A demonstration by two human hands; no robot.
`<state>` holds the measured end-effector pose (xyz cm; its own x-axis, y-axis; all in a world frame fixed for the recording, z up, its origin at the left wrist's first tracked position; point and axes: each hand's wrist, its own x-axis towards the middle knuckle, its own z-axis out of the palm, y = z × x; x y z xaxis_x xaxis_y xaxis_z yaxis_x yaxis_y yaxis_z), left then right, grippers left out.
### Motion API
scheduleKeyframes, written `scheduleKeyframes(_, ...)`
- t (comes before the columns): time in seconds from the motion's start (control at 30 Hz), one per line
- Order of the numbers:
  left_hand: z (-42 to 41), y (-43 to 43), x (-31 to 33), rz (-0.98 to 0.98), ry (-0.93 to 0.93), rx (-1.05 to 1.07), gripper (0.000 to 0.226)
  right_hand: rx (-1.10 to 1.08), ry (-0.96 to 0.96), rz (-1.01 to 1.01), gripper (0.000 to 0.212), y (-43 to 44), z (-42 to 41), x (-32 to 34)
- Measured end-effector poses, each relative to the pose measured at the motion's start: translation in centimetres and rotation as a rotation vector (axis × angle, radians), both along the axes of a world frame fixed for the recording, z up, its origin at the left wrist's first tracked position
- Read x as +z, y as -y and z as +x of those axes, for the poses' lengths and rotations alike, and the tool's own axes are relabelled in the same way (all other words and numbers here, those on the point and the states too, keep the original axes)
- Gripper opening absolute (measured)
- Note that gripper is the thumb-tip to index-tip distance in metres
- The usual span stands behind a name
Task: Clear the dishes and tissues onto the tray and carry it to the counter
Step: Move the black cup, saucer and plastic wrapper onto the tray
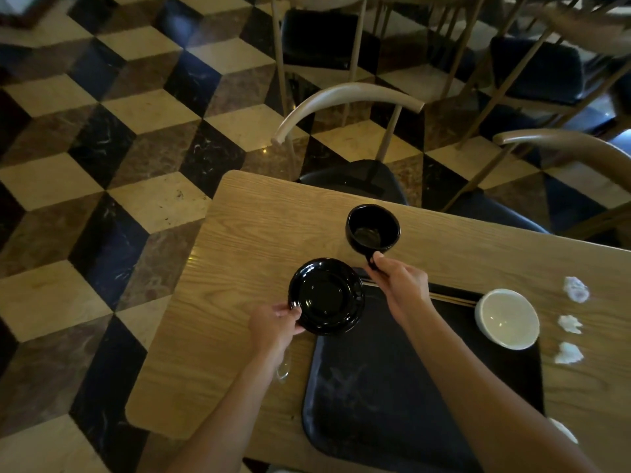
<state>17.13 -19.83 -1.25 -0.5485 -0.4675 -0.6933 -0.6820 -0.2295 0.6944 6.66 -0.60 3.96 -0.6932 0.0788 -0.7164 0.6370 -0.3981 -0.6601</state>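
Note:
My left hand (pixel 277 323) pinches the near rim of a black saucer (pixel 326 296), held over the left edge of the black tray (pixel 386 387). My right hand (pixel 397 279) grips the handle of a black cup (pixel 373 228), lifted above the wooden table (pixel 252 240) beyond the tray's far edge. A white bowl (pixel 507 318) sits in the tray's far right corner, with chopsticks (pixel 450 298) lying along the far edge. Three crumpled tissues (pixel 576 289) (pixel 569 324) (pixel 568 353) lie on the table right of the tray. A clear spoon (pixel 284 365) lies left of the tray, partly under my left forearm.
A wooden chair with a black seat (pixel 351 97) stands against the table's far side, another chair (pixel 560 141) at the right. More chairs (pixel 532 66) stand further back. The tiled floor (pixel 102 165) spreads to the left. Something white (pixel 563 430) peeks out by my right forearm.

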Motion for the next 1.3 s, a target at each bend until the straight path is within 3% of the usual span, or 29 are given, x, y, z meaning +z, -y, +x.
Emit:
scheduleKeyframes(0.2, 2.2, -5.8, -1.8, 0.011, 0.017, 0.075, 0.006, -0.001, -0.045, 0.007, 0.008, -4.0, 2.5, -0.1)
scheduleKeyframes(0.33, 3.4, -8.1, -3.6, 0.02, 0.037, 0.087, 0.02, 0.015, -0.042, 0.04, 0.013, -6.3, 4.3, -1.3)
scheduleKeyframes(0.47, 3.7, -9.3, -4.4, 0.128, 0.074, 0.221, 0.009, 0.027, -0.042, 0.053, 0.016, -7.6, 6.3, -2.3)
scheduleKeyframes(0.67, 3.8, -9.7, -3.9, 0.328, 0.117, 0.302, 0.027, 0.085, -0.025, 0.055, 0.017, -7.5, 9.1, -3.4)
scheduleKeyframes(0.77, 4.4, -9.7, -4.6, 0.405, 0.14, 0.313, 0.023, 0.11, -0.027, 0.066, 0.016, -6.7, 10.5, -4.1)
scheduleKeyframes(1.03, 3.1, -9.2, -5.2, 0.275, 0.148, 0.302, 0.012, 0.098, -0.021, 0.033, 0.014, -4.2, 12.5, -6.0)
scheduleKeyframes(1.3, 2.1, -8.5, -5.5, 0.201, 0.053, 0.261, 0.022, 0.079, 0.016, 0.055, 0.012, -2.8, 12.8, -7.0)
